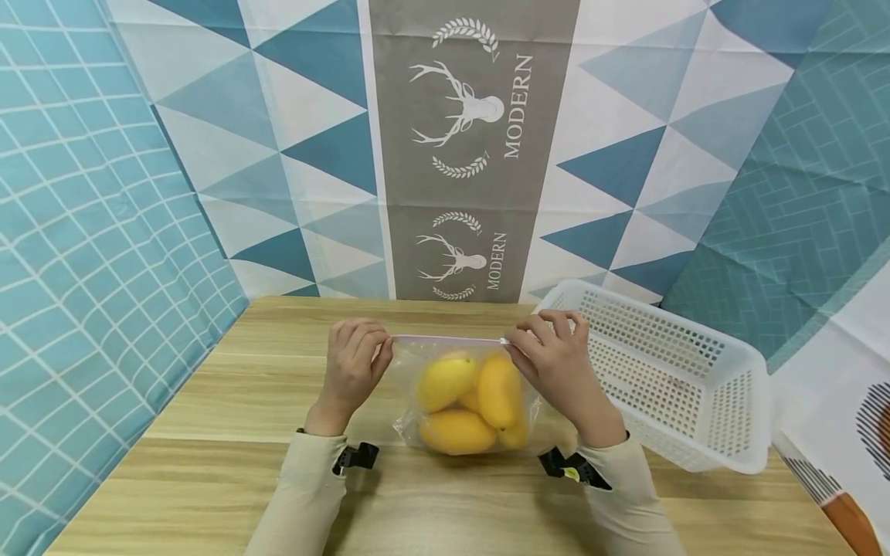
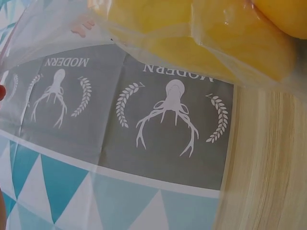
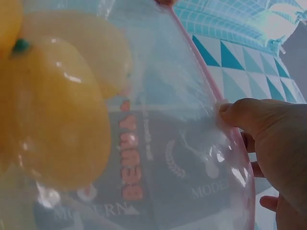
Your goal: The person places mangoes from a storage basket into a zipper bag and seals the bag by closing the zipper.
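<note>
A clear zip bag [image 1: 405,374] with a pink top strip holds several yellow mangoes [image 1: 457,432] above the wooden table. My left hand [image 1: 353,363] pinches the left end of the strip. At the other end, my right hand [image 1: 559,371] pinches the strip beside a small white slider [image 1: 504,341]. The right wrist view shows the right thumb [image 3: 240,112] against the bag's pink edge and red letters [image 3: 129,158] printed on the film. From the left wrist, mangoes [image 2: 192,43] show through the plastic, while most of the left hand is out of frame.
A white perforated plastic basket [image 1: 740,409] stands on the table [image 1: 208,401] to the right, close to my right hand. Behind the table hangs a patterned cloth [image 1: 473,193] with deer heads and triangles. Blue tiled-pattern cloth [image 1: 104,216] covers the left side.
</note>
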`<action>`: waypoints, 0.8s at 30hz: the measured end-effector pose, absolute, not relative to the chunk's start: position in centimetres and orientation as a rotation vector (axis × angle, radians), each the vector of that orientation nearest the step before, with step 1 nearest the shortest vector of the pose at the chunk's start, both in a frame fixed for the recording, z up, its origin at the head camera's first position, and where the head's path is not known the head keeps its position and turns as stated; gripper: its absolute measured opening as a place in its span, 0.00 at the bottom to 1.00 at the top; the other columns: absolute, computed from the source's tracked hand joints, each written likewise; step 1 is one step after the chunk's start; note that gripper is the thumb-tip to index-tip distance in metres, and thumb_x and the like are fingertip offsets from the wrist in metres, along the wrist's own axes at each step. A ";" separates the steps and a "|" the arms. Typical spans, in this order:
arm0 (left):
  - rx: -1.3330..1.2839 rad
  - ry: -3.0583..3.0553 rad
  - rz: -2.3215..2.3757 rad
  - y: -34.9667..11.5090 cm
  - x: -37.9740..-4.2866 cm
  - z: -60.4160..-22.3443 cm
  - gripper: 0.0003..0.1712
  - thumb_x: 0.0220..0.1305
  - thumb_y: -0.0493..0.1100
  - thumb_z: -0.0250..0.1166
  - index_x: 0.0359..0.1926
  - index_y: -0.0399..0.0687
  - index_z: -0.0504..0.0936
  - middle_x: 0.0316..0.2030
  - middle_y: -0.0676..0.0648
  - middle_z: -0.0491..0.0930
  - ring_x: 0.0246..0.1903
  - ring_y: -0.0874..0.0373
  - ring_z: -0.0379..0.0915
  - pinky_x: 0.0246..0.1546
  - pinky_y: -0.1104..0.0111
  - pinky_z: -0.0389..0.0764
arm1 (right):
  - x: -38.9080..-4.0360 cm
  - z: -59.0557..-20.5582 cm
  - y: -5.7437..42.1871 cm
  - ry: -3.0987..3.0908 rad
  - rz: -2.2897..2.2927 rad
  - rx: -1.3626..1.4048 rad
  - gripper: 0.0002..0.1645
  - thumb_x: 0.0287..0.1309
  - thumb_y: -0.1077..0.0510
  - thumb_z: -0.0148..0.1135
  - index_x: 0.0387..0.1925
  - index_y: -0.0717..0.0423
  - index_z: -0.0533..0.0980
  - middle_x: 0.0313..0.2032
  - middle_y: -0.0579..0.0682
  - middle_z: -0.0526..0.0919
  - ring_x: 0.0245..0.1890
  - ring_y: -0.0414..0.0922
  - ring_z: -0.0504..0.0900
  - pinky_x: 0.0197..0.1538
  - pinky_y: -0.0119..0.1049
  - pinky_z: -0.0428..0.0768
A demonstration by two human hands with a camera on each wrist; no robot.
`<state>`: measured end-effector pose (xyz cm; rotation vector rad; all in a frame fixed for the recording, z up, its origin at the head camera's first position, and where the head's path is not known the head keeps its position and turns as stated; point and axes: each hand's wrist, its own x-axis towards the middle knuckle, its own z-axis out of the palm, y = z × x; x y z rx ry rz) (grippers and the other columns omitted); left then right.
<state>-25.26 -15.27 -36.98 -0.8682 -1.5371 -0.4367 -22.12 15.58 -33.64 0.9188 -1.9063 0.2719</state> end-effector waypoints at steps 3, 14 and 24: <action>-0.861 -1.543 -0.434 -15.4 -25.3 -37.0 0.14 0.74 0.40 0.56 0.31 0.36 0.77 0.30 0.42 0.79 0.36 0.42 0.75 0.39 0.51 0.68 | -22.2 -33.5 16.2 -1.904 0.288 0.926 0.22 0.78 0.48 0.43 0.37 0.52 0.81 0.37 0.53 0.80 0.42 0.58 0.73 0.47 0.65 0.62; -0.861 -1.545 -0.432 -15.6 -25.3 -37.0 0.15 0.74 0.41 0.56 0.31 0.36 0.77 0.30 0.42 0.79 0.35 0.43 0.74 0.39 0.51 0.68 | -21.7 -33.0 18.3 -1.973 0.306 0.937 0.24 0.79 0.45 0.41 0.36 0.51 0.81 0.38 0.54 0.79 0.43 0.59 0.73 0.47 0.67 0.61; -0.864 -1.533 -0.423 -15.6 -25.3 -37.0 0.15 0.75 0.41 0.56 0.31 0.36 0.77 0.30 0.42 0.79 0.35 0.43 0.75 0.39 0.51 0.68 | -21.8 -32.8 20.3 -2.032 0.356 0.929 0.27 0.77 0.43 0.41 0.36 0.53 0.82 0.39 0.55 0.77 0.43 0.62 0.71 0.47 0.69 0.58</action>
